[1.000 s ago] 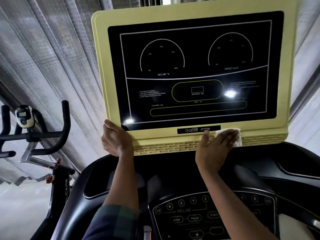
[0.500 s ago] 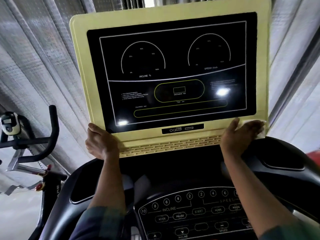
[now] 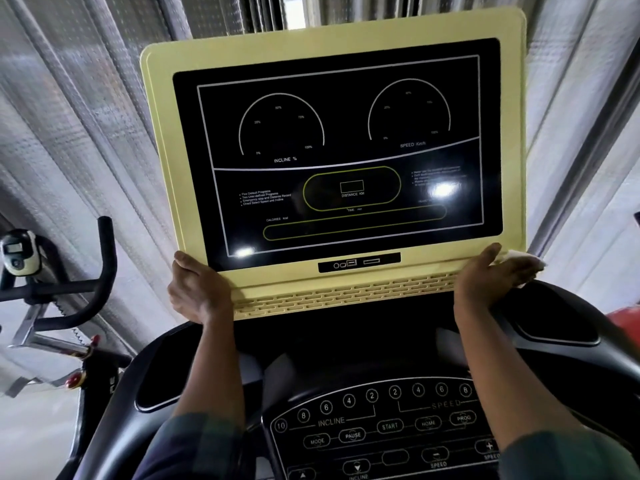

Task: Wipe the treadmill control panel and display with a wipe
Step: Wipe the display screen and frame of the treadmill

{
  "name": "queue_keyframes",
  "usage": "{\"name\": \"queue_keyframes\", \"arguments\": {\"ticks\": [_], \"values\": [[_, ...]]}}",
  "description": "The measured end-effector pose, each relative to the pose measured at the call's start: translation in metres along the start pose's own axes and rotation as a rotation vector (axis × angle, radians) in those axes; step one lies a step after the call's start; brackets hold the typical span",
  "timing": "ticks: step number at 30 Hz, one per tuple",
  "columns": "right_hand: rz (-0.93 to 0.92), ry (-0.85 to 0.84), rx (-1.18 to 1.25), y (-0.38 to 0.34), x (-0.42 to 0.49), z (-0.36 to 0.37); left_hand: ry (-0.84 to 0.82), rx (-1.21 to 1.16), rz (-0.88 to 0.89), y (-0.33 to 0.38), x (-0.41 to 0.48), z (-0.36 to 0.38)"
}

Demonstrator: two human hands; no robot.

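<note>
I see the yellow-framed display (image 3: 346,161) upright beyond the black control panel (image 3: 381,434). My left hand (image 3: 199,292) clasps its lower left corner. My right hand (image 3: 491,275) presses the white wipe (image 3: 519,256), fingers flat, against the lower right corner.

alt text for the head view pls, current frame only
Right hand presses a white wipe on the lower right corner of a treadmill's yellow display frame; left hand grips the lower left corner. The dark screen shows incline and speed dials, and a black button panel sits below.
</note>
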State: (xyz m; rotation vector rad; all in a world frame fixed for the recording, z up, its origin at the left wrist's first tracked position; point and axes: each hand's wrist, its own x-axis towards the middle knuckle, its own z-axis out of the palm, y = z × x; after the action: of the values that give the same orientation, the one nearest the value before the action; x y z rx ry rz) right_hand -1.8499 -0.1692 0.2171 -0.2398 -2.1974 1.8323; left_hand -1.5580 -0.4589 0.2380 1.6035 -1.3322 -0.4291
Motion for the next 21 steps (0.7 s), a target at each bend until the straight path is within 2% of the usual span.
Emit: {"name": "queue_keyframes", "arguments": {"ticks": [2,4,8,12,18,21], "values": [[0.039,0.009,-0.004,-0.008,-0.004,0.002,0.058,-0.04,-0.01,0.004,0.003,0.0],[0.042,-0.051,0.03,-0.004,-0.02,0.006,0.082,-0.033,0.001,0.003,0.003,0.002],[0.05,-0.095,0.043,0.0,-0.031,0.009,0.091,-0.049,0.024,0.0,0.003,0.001],[0.132,-0.042,0.069,-0.018,-0.026,0.005,0.051,-0.091,0.069,-0.004,0.004,-0.004],[-0.002,-0.195,0.09,-0.012,-0.101,0.017,-0.013,-0.139,0.086,-0.005,0.002,-0.01],[0.029,-0.177,0.092,-0.018,-0.096,0.02,-0.058,-0.179,0.116,-0.008,0.003,-0.013]]}}
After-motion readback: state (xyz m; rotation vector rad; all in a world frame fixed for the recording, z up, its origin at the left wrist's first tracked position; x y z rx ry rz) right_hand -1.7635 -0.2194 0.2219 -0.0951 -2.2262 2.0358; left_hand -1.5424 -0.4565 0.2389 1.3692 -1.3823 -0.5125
